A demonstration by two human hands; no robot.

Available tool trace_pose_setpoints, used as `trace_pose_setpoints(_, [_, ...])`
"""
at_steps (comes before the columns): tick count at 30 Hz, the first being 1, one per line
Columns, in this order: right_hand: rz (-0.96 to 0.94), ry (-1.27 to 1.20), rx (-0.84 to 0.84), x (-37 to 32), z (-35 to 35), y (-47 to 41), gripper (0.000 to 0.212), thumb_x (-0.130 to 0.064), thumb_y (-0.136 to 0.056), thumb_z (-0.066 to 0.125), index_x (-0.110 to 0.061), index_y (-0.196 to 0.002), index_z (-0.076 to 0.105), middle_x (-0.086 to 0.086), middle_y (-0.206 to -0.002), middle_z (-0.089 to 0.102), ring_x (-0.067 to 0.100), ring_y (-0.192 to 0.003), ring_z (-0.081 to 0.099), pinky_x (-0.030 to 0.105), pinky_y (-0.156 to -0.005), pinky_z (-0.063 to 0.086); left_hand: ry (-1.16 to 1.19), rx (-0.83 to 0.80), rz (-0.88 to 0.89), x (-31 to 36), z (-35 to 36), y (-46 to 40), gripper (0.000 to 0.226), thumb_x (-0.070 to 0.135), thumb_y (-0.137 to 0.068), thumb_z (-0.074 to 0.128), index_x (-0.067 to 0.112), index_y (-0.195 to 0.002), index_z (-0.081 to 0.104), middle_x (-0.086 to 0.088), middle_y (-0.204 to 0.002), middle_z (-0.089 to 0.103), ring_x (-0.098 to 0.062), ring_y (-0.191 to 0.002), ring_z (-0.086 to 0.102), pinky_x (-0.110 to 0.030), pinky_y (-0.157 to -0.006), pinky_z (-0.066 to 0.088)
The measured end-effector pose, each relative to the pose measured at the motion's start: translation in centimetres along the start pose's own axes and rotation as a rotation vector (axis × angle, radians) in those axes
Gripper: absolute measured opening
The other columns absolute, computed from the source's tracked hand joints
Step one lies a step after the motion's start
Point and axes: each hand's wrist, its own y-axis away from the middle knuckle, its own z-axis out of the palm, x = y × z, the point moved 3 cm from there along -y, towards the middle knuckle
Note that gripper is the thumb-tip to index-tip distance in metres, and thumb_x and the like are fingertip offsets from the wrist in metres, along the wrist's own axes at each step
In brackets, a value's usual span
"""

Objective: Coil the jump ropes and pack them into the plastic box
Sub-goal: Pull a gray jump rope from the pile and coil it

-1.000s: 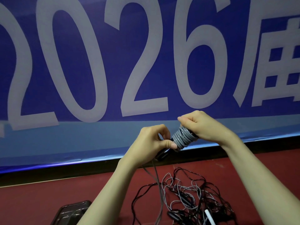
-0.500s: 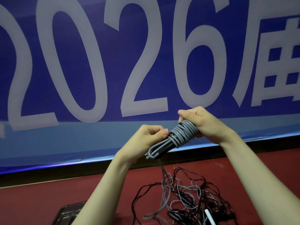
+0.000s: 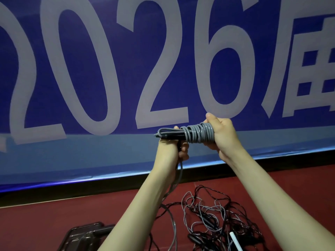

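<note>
Both hands raised in front of a large blue banner with pale grey "2026" lettering (image 3: pixel 163 66), working one grey plastic-coated jump rope wound into a tight coil (image 3: pixel 197 135). Right hand (image 3: pixel 222 135) wraps fingers and thumb around the thick right end of the coil, thumb tip poking up above the wraps, holding it roughly horizontal. Left hand (image 3: pixel 171 151) sits just below the coil's left end, fingers curled around the rope's loose grey tail (image 3: pixel 178 175) and what looks like a dark handle part; exact finger placement partly hidden behind the bundle. Folded rope loops stick out of the coil to the left, above the left hand. The tail drops from the left fist, runs down beside the left forearm and ends up on the dark red floor (image 3: pixel 54 218). On the floor, lower right, between the forearms: a tangled pile of thin black and grey jump ropes (image 3: pixel 213 220), loops overlapping, with a white stick-like handle (image 3: pixel 235 241) at the bottom edge and a dark oval handle beside it. Lower left, partly cut off by the frame and the left arm: dark translucent plastic box (image 3: pixel 81 236), on the floor, well apart from the held coil; contents can't tell. Black strip (image 3: pixel 72 192) runs between banner bottom and floor.
</note>
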Motion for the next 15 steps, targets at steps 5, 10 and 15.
trace_pose_setpoints(5, [0.026,-0.041,0.064,0.15,0.37,0.17,0.044,-0.029,-0.102,0.042,-0.012,-0.063,0.054,0.002,-0.051,0.048,0.010,-0.041,0.047,0.019,-0.042,0.036,-0.062,0.085,0.017,0.14,0.24,0.01,0.032,0.003,-0.094,0.027,0.015,-0.072,0.046,0.006,-0.047,0.039,-0.007,-0.039,0.027,-0.017,-0.036,0.021])
trace_pose_setpoints(10, [0.037,-0.048,0.148,-0.04,0.22,0.27,0.040,-0.027,-0.102,0.042,-0.011,-0.067,0.054,0.003,-0.054,0.049,0.013,-0.044,0.049,0.021,-0.043,0.036,-0.432,0.137,0.100,-0.09,0.00,0.38,0.026,0.008,-0.098,0.029,0.014,-0.076,0.042,0.000,-0.058,0.043,-0.011,-0.042,0.034,-0.020,-0.041,0.030])
trace_pose_setpoints(15, [0.055,-0.002,0.243,0.40,-0.40,0.04,0.037,-0.026,-0.101,0.042,-0.008,-0.070,0.053,0.004,-0.055,0.049,0.015,-0.045,0.049,0.020,-0.040,0.035,-0.951,0.069,0.260,-0.52,0.45,0.96,0.020,0.019,-0.102,0.029,0.016,-0.102,0.049,-0.006,-0.077,0.052,-0.025,-0.063,0.046,-0.034,-0.059,0.038])
